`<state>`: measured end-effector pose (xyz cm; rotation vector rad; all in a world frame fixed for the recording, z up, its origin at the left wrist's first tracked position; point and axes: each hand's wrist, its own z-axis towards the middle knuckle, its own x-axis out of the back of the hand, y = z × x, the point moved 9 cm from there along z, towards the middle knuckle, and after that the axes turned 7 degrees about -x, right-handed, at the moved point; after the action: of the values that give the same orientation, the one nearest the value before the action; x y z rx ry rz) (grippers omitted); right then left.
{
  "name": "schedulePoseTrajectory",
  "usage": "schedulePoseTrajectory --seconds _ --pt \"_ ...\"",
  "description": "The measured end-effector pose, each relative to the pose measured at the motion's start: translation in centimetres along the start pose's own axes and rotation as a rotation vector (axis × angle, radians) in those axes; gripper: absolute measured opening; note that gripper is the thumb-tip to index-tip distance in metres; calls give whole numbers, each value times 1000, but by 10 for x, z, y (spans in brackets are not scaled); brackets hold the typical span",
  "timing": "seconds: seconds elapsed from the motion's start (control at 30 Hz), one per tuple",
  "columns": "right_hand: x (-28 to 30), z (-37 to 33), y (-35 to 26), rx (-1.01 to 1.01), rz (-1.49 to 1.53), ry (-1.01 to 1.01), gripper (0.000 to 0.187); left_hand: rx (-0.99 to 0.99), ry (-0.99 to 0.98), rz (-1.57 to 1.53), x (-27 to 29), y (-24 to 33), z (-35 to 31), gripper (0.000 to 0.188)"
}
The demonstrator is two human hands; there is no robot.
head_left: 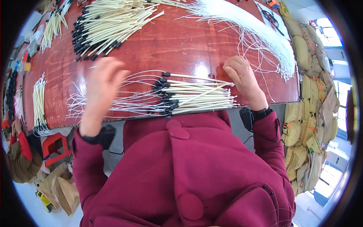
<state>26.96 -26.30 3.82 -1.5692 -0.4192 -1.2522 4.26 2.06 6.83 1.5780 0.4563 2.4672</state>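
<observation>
In front of me on the red table lies a bundle of cream-coloured sticks with black end caps. Thin white strands run leftward from the caps. My left hand is raised over the strands, its fingers bent and smeared by motion; whether anything is in them does not show. Just beyond the sticks' bare right ends, my right hand is closed, fingers curled against the thumb. Whatever it may be pinching is hidden.
A large heap of capped sticks lies at the far left, a small bundle at the left edge. Loose white strands cover the far right. Sacks stack beyond the right edge; a red stool and another person's sleeve are at left.
</observation>
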Motion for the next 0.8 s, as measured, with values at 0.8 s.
schedulePoseTrajectory --seconds 0.8 --pt "49 -10 68 -255 -112 379 38 -775 -403 -91 -229 223 145 27"
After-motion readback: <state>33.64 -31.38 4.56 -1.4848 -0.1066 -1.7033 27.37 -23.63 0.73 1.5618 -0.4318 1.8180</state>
